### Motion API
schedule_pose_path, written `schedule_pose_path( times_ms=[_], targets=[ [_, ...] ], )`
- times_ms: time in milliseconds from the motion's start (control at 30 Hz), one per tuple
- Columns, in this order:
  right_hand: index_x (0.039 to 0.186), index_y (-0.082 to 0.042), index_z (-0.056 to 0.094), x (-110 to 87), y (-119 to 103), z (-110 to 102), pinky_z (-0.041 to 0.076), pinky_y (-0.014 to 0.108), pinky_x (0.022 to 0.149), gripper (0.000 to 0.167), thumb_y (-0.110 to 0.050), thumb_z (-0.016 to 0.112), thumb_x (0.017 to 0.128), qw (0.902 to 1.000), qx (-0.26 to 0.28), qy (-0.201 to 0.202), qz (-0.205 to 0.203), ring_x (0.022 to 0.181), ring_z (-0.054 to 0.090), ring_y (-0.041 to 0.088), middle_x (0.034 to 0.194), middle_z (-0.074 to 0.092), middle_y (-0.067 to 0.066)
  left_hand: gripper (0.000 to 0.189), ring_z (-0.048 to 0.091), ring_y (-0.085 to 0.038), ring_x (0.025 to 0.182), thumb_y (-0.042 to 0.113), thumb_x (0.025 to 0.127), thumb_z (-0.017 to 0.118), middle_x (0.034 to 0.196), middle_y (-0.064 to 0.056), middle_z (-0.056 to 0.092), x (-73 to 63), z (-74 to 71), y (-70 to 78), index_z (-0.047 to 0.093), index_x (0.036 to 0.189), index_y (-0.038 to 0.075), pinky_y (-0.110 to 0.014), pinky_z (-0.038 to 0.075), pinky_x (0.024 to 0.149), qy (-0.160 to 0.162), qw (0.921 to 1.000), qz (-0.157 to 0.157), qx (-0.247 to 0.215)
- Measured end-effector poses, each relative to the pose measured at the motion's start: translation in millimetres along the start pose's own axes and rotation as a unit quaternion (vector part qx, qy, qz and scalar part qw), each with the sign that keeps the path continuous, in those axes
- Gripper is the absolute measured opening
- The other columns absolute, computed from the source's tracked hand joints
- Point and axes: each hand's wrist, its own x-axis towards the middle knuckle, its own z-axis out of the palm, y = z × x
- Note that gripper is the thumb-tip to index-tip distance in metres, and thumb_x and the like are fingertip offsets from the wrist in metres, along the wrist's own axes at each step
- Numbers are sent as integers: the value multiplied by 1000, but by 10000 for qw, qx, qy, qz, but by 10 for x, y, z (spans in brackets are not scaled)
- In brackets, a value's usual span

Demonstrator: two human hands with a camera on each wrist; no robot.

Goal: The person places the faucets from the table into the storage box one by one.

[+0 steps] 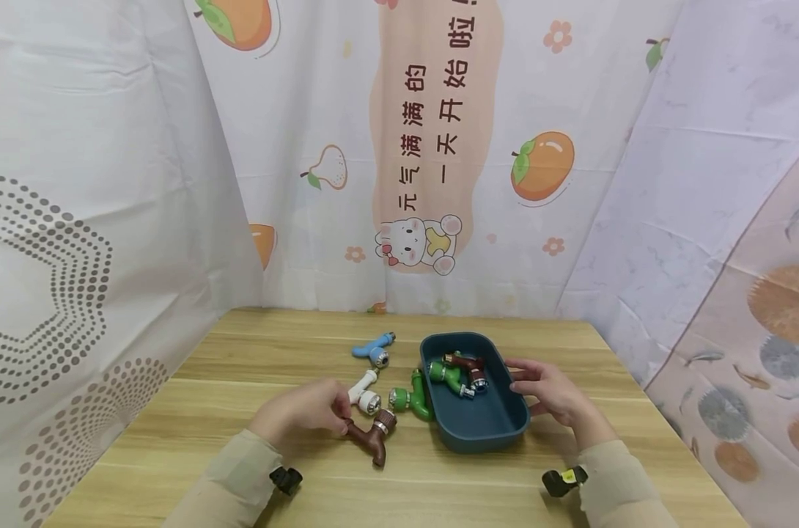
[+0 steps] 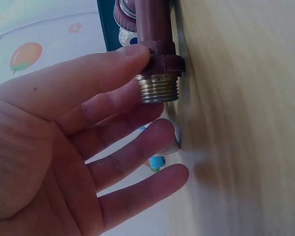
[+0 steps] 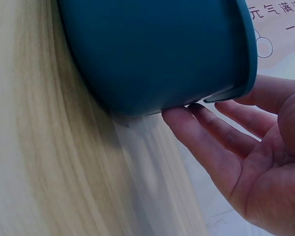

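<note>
A brown faucet (image 1: 371,438) with a ribbed knob lies at the front of the group on the table. My left hand (image 1: 314,407) pinches it by the collar next to its brass threaded end, thumb on one side; the other fingers spread loosely in the left wrist view. A dark blue bin (image 1: 481,433) stands to the right, holding a green faucet (image 1: 447,375) and another brown faucet (image 1: 468,364). Against the bin's right outer wall rest the fingertips of my right hand (image 1: 550,389); in the right wrist view its fingers are fairly straight.
Left of the bin lie a second green faucet (image 1: 418,400), close to its wall, a white faucet (image 1: 366,392), and a blue faucet (image 1: 375,350) farther back. The wooden table (image 1: 241,352) ends at a printed curtain (image 1: 320,279), with more curtains on both sides.
</note>
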Motion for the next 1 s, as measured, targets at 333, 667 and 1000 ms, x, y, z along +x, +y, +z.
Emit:
schedule_pose_path(
  times_ms=[333,667,1000],
  targets=[
    [153,1,41,9,-2,9,58,56,79,59,-5,63,99,10000,10,16,2,114,62,36,141,50,33,33,65,-8,83,3,77,84,92,6,72,21,-10,40,76,109,7,-28,53,77,-301,9985,224,-405],
    [153,0,41,-4,-4,12,57,57,80,58,-5,63,100,10000,-27,57,61,114,62,36,141,50,34,26,62,-10,82,4,75,85,89,15,67,40,38,65,79,99,14,-26,50,74,-189,9992,356,29],
    [153,1,41,-2,-14,7,58,57,79,58,-5,63,99,10000,-63,42,31,114,62,36,141,50,34,26,58,-4,82,0,73,85,91,14,68,34,52,81,81,95,13,-26,50,74,-148,9994,294,74]
  ],
)
